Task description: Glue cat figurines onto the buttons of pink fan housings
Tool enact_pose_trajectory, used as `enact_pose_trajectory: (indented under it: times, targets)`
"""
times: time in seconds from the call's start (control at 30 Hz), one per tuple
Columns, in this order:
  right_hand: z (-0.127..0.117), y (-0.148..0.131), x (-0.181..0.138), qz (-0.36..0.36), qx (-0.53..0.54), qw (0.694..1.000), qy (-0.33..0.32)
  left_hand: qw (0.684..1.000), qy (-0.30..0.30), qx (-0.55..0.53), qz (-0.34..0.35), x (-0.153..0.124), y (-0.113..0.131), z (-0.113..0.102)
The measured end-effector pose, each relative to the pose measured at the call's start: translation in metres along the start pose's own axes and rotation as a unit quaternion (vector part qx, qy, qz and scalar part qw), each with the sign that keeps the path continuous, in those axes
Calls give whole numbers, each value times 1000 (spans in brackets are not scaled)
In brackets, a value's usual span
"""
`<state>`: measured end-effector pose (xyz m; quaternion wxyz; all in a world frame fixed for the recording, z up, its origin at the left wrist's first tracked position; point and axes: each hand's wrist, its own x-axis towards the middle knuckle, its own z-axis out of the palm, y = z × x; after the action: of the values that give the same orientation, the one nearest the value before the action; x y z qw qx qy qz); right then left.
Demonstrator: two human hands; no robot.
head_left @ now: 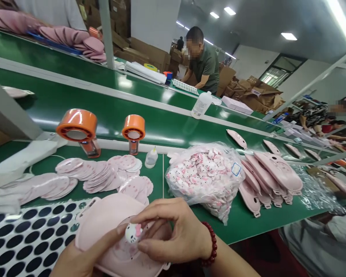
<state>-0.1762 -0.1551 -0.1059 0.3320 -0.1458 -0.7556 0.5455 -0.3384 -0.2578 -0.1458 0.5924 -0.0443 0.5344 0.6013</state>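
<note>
- Right hand (pixel 175 231), red bead bracelet (pixel 211 244) at the wrist, pinching a white cat-face charm (pixel 133 233) between thumb and fingers, its fingertips covering part of it!
- Left hand (pixel 77 257) cut off by the bottom edge, one finger stretched up against the charm; any grip on anything else can't be made out.
- Charm held just above a pink moulded shell (pixel 103 219), its lower edge lost out of frame, its middle hidden behind the hands.
- Just left, a sheet of black dots (pixel 25 242) running out of shot.
- Further up, round pink dotted pads (pixel 97 177) piled beside a small glue bottle (pixel 151 158).
- Over to the right, a clear plastic bag (pixel 204 181) crammed with charms, and stacked pink shells (pixel 271 173) on a green conveyor belt (pixel 242 227).
- Behind, two orange-topped dispensers (pixel 79 125), their exact kind hard to make out.
</note>
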Motion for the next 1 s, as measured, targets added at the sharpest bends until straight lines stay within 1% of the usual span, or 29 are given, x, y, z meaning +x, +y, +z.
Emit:
enact_pose_trajectory:
  times: [0.07, 0.13, 0.2, 0.27, 0.33, 0.43, 0.53, 0.6, 0.7, 0.8, 0.9, 0.97, 1.0]
  targets:
    - [7, 3, 1, -21, -21, 999, 23, 1000, 14, -2, -5, -4, 1, 0]
    - [12, 3, 2, -45, -54, 997, 30, 999, 35, 5, 11, -7, 2, -1]
    - [15, 2, 2, -75, -83, 993, 24, 998, 55, 8, 37, -12, 2, 0]
    - [18, 1, 0, -97, -111, 989, 18, 996, 62, -4, 59, -17, 3, 2]
    - [22, 1, -3, -98, -160, 982, 11, 996, 65, -24, 59, -23, 6, 7]
    - [30, 1, -8, -80, -262, 962, 15, 995, 72, -53, 42, -31, 11, 12]
    - [35, 1, -12, -87, -354, 931, 29, 993, 79, -65, 50, -34, 13, 11]
    - [36, -1, -12, -108, -384, 916, 36, 992, 88, -65, 60, -34, 12, 9]
    - [38, -5, -11, -142, -404, 902, 48, 992, 95, -60, 65, -34, 11, 8]
    - [40, -4, -13, -170, -436, 884, 26, 989, 114, -75, 64, -35, 11, 12]
    - [43, 1, -18, -194, -471, 860, -30, 987, 130, -73, 67, -33, 8, 12]
    - [43, 5, -21, -206, -465, 859, -56, 987, 130, -58, 77, -30, 5, 9]
    - [43, 6, -21, -200, -450, 868, -57, 986, 131, -53, 84, -29, 4, 8]
